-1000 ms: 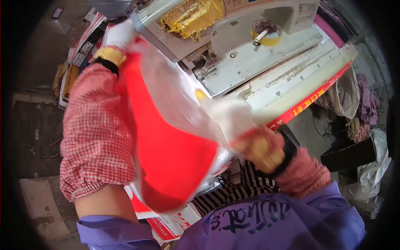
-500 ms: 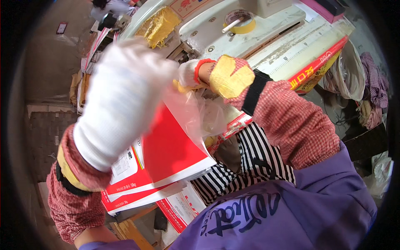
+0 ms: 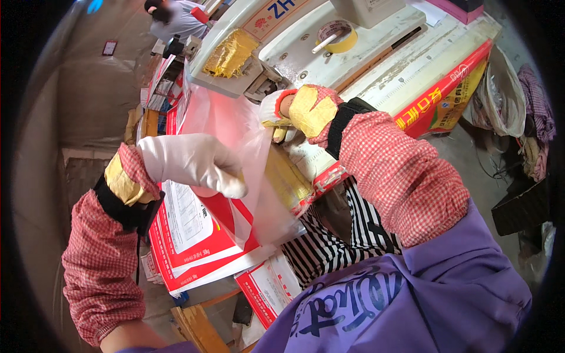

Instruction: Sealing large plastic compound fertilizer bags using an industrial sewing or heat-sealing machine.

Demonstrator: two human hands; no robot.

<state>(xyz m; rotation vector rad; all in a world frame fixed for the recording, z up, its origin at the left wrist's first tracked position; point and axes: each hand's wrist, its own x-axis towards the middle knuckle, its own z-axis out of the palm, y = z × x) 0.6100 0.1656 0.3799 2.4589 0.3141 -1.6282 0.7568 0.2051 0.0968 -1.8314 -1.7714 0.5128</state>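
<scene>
My left hand (image 3: pixel 191 165), in a white glove, is closed on a translucent plastic bag (image 3: pixel 254 194) above a stack of red-and-white printed sacks (image 3: pixel 194 253). The film spreads from the machine's edge down over the sacks. My right hand (image 3: pixel 288 112), in a glove with cut fingers and yellow tape on its back, is closed at the bag's upper right edge beside the machine. Its fingertips are partly hidden. A pale sewing machine (image 3: pixel 235 65) with a yellow woven patch (image 3: pixel 231 54) stands just beyond both hands.
A tape roll (image 3: pixel 341 40) with a white stick on it lies on the machine bed (image 3: pixel 353 62). A red-and-yellow printed strip (image 3: pixel 438 91) runs along the table edge. A whitish bag (image 3: pixel 506 100) hangs at right. Another person (image 3: pixel 175 22) is at the far left. Wooden pieces (image 3: pixel 200 326) stand below.
My left hand has come down from a blurred, raised position near the machine and now grips the plastic, which has spread out over the sacks. My right hand has shifted slightly left.
</scene>
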